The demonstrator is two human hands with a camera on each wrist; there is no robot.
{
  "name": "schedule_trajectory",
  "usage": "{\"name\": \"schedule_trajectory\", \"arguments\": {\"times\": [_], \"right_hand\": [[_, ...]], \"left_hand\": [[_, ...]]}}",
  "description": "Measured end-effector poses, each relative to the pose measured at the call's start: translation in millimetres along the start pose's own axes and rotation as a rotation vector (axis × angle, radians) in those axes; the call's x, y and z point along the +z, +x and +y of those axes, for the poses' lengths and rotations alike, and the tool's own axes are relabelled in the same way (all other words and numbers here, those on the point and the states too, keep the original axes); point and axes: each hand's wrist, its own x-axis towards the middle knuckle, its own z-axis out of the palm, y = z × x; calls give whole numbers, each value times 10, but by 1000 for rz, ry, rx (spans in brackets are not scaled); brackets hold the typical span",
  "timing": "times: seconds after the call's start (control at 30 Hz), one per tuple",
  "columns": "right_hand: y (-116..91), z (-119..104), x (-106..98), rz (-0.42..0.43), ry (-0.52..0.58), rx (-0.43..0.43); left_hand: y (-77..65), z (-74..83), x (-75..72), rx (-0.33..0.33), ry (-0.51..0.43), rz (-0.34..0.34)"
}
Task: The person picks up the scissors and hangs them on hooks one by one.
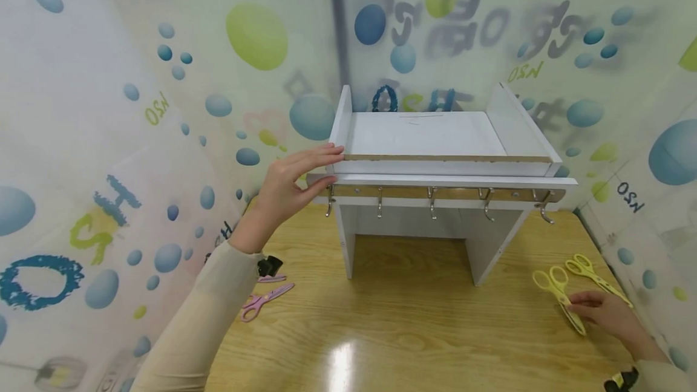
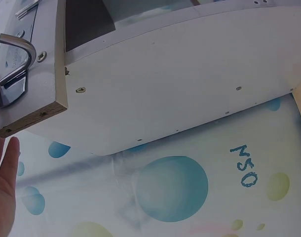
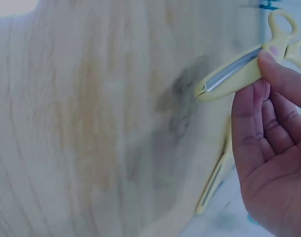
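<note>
A white shelf unit with a row of metal hooks stands on the table. My left hand rests on its left front corner, fingers straight along the upper side and thumb against the hooked front rail; part of that hand is cut off in the left wrist view. At the right, my right hand pinches yellow scissors by the middle, between thumb and fingers. The scissors' blades lie together, pointing away from the handles. A second pair of yellow scissors lies just behind that hand.
Pink scissors lie on the wooden table at the left, with another pink piece partly hidden by the left wrist. Patterned walls with blue and green dots enclose the table's back and sides.
</note>
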Motion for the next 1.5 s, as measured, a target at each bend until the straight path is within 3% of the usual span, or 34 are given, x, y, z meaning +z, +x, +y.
{"name": "schedule_trajectory", "arguments": {"times": [0.17,0.37,0.77,1.2,1.5], "right_hand": [[-122,-161,-15,52,34,-64],[-260,-395,-30,114,117,-213],[-512,-967,-106,263,82,-289],[-713,-1394,-133,293,184,-454],[-809,-1552,-135,296,211,-550]], "left_hand": [[7,15,-5,-4,1,-3],[6,33,-4,-12,-2,4],[15,43,-8,-7,-4,11],[13,24,-2,-6,3,3],[0,18,7,0,-1,14]]}}
